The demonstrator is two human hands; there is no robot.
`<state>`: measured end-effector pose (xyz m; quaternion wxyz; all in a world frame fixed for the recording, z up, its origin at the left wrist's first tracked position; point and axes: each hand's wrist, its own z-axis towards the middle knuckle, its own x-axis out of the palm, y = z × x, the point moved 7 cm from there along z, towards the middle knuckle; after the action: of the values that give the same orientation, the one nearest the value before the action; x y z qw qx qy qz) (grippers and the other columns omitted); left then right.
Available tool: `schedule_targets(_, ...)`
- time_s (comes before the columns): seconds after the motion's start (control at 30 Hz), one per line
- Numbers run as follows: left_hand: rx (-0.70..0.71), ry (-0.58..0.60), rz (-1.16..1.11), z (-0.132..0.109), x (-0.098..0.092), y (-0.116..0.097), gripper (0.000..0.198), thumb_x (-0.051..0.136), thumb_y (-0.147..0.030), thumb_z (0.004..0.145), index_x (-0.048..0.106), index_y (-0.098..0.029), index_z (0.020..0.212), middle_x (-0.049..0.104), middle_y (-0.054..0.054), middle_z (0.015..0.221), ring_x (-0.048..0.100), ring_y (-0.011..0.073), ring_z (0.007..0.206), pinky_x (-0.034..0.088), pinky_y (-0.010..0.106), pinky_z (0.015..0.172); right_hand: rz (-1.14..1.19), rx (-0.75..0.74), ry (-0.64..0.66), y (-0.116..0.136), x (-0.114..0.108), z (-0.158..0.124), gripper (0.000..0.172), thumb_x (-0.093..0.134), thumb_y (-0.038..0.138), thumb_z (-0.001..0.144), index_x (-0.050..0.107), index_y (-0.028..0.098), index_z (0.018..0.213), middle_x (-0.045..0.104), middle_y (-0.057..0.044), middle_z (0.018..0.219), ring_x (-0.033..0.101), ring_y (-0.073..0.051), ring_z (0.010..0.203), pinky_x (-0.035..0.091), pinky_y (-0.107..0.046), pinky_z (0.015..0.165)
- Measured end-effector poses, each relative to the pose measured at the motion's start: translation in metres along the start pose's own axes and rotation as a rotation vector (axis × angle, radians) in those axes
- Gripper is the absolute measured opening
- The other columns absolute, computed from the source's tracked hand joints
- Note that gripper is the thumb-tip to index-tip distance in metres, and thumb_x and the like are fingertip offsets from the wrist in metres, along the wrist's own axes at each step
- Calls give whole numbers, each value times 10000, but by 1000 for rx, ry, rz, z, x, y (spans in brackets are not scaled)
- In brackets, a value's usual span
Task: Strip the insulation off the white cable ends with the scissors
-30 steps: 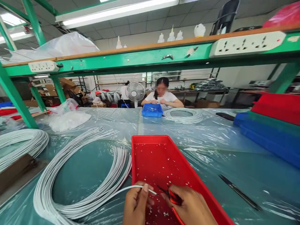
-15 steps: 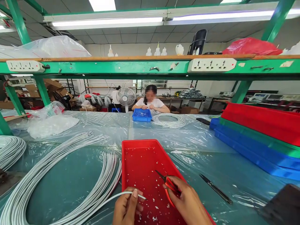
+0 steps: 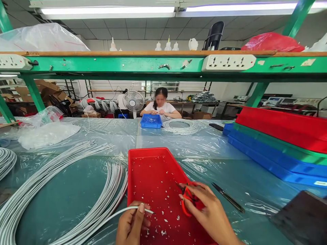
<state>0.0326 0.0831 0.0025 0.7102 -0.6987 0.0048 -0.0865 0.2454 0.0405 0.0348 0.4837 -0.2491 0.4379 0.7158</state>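
Note:
My left hand (image 3: pixel 133 226) pinches the end of a white cable (image 3: pixel 120 212), whose bare tip pokes out over the red tray (image 3: pixel 143 170). My right hand (image 3: pixel 208 212) is closed around red-handled cutters (image 3: pixel 187 199), held above the tray a short way right of the cable tip. White scraps litter the tray floor. The cable runs left into a big bundle of white cables (image 3: pixel 51 183) curved across the plastic-covered table.
Black tweezers (image 3: pixel 227 197) lie right of the tray. A stack of red, green and blue trays (image 3: pixel 278 143) fills the right side. A dark object (image 3: pixel 301 217) sits bottom right. Across the table a person (image 3: pixel 160 105) works by a blue tray (image 3: pixel 151 121) and a cable coil (image 3: pixel 180 126).
The view has swung a little left and up. My right hand with the cutters has drawn away from the cable tip, up and to the right. The left hand keeps its pinch.

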Motion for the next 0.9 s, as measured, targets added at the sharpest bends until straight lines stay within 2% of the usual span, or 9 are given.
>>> schedule_targets(0.1, 1, 4, -3, 0, 0, 1, 371, 581, -510, 702, 660, -147, 709, 605, 20, 580, 545, 143, 522, 431, 217, 510, -16, 155, 116, -8, 10, 1, 140, 478, 291, 823, 595, 214, 817, 658, -41, 800, 584, -206, 768, 438, -283, 650)
schedule_targets(0.27, -1, 23, 29, 2, -2, 6, 371, 554, -502, 729, 652, -145, 753, 590, 10, 542, 547, 150, 534, 419, 222, 523, -50, 102, 194, 1, 18, 4, 108, 527, 236, 770, 564, 219, 670, 593, 11, 607, 549, -183, 658, 381, -254, 603)
schedule_targets(0.37, 6, 28, 55, 1, -4, 6, 367, 547, -491, 740, 649, -141, 780, 598, 11, 562, 553, 158, 553, 427, 233, 541, -58, 68, 245, 3, 12, 16, 150, 555, 226, 740, 548, 209, 591, 521, 35, 488, 468, -132, 470, 280, -221, 453)
schedule_targets(0.47, -9, 72, 111, 1, -4, 6, 361, 552, -488, 739, 647, -142, 789, 623, 19, 603, 574, 168, 594, 448, 242, 587, -48, 38, 288, 4, -7, 39, 211, 642, 222, 652, 511, 198, 489, 446, 60, 415, 380, -93, 386, 205, -214, 406)
schedule_targets(0.53, -13, 94, 142, 2, -5, 6, 361, 553, -490, 737, 645, -146, 795, 631, 17, 605, 585, 173, 612, 461, 245, 618, -79, 67, 202, 4, -28, 56, 187, 600, 261, 702, 534, 202, 538, 449, 49, 436, 381, -103, 406, 208, -226, 436)
schedule_targets(0.63, -35, 101, 148, 8, -9, 12, 385, 561, -508, 722, 644, -150, 835, 667, 36, 713, 610, 185, 649, 487, 259, 652, -152, 105, -27, 12, -50, 64, 195, 429, 326, 836, 567, 189, 820, 554, -25, 648, 476, -170, 596, 290, -264, 557)
schedule_targets(0.7, -66, 128, 130, 11, -9, 18, 394, 570, -509, 715, 647, -149, 857, 673, 60, 873, 627, 195, 687, 506, 273, 668, -157, 58, -88, 26, -45, 54, 253, 361, 306, 868, 562, 153, 886, 591, -68, 727, 508, -190, 686, 336, -291, 650)
schedule_targets(0.8, -33, 151, 113, 12, -7, 20, 397, 564, -504, 723, 649, -139, 853, 664, 75, 899, 633, 205, 702, 526, 284, 661, -114, -148, -6, 47, -13, 29, 158, 527, 230, 750, 587, 205, 894, 644, 1, 734, 550, -148, 679, 310, -304, 848)
schedule_targets(0.9, 8, 135, 84, 12, -7, 16, 383, 554, -493, 738, 647, -138, 845, 664, 79, 910, 641, 209, 726, 536, 287, 677, -104, -171, 46, 45, 11, 15, 21, 540, 183, 746, 556, 198, 746, 610, 17, 645, 518, -133, 611, 349, -258, 731)
